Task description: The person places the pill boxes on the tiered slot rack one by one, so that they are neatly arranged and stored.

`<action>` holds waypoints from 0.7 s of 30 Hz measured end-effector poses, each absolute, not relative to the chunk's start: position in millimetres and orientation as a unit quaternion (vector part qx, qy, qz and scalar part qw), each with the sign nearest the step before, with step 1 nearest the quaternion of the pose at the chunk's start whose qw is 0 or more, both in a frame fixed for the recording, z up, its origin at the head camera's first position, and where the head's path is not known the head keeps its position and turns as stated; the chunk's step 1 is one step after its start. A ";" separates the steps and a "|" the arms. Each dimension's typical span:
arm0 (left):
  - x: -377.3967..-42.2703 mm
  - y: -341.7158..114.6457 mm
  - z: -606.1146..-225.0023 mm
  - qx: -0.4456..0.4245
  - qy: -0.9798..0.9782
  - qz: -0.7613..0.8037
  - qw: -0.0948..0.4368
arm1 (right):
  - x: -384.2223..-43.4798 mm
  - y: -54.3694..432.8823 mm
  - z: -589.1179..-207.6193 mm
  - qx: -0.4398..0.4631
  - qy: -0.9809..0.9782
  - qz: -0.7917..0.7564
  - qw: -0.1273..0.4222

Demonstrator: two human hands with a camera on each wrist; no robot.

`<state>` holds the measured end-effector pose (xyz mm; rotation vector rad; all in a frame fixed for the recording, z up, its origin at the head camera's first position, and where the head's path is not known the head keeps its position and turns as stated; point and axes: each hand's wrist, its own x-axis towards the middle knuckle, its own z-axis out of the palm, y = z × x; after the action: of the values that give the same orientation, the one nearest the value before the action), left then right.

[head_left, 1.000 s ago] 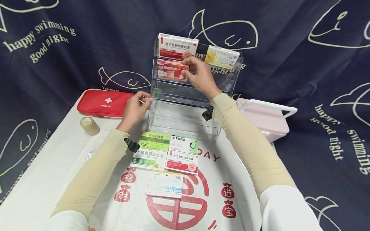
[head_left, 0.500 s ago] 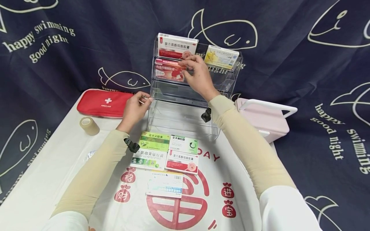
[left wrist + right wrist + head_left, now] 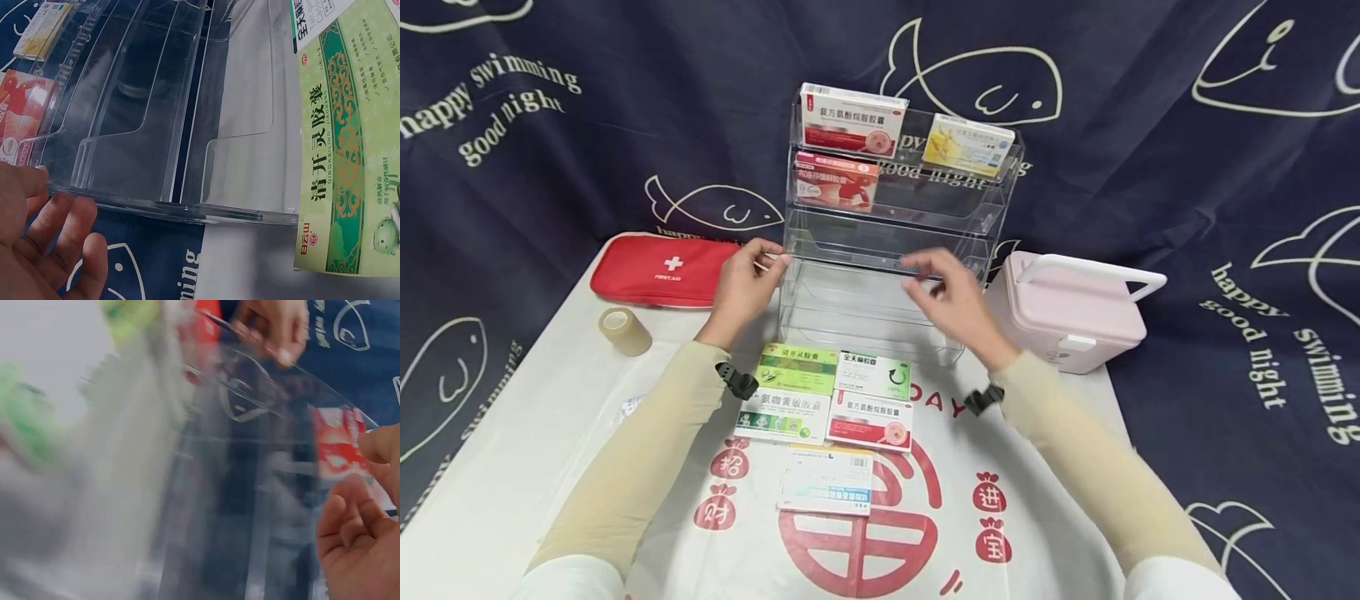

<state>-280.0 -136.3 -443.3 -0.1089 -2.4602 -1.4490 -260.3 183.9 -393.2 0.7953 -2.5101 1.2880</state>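
Clear plastic rack [image 3: 895,218] on desk [image 3: 542,425], head view: left grip [image 3: 747,287] pinching its left edge. Right grip [image 3: 955,304] in front of lower tiers, fingers loosely bent, holding nothing. White-green box [image 3: 871,377] lies flat, leftward and toward person from right grip, long axis side to side; right looks nearer. Left wrist: green box [image 3: 353,156] in front of rack. Right wrist: blurred; red box [image 3: 334,437] sits in rack, apart from fingers.

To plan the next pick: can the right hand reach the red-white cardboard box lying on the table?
Probably yes: the right hand looks empty, and nothing covers the red-white cardboard box.
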 end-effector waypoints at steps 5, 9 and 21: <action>-281.4 -135.8 -444.9 -0.037 -0.851 -0.502 0.146 | -203.6 211.7 -445.5 0.212 -0.869 0.447 -0.005; -279.2 -136.4 -445.3 -0.037 -0.851 -0.504 0.144 | -165.7 227.8 -482.4 0.163 -0.878 0.444 -0.069; -279.2 -135.1 -443.4 -0.041 -0.851 -0.503 0.146 | -128.4 230.9 -520.2 0.161 -0.910 0.369 -0.102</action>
<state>-279.2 -135.1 -443.4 -0.1169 -2.4504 -1.4481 -128.4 230.9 -520.2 0.5411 -3.0591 1.2406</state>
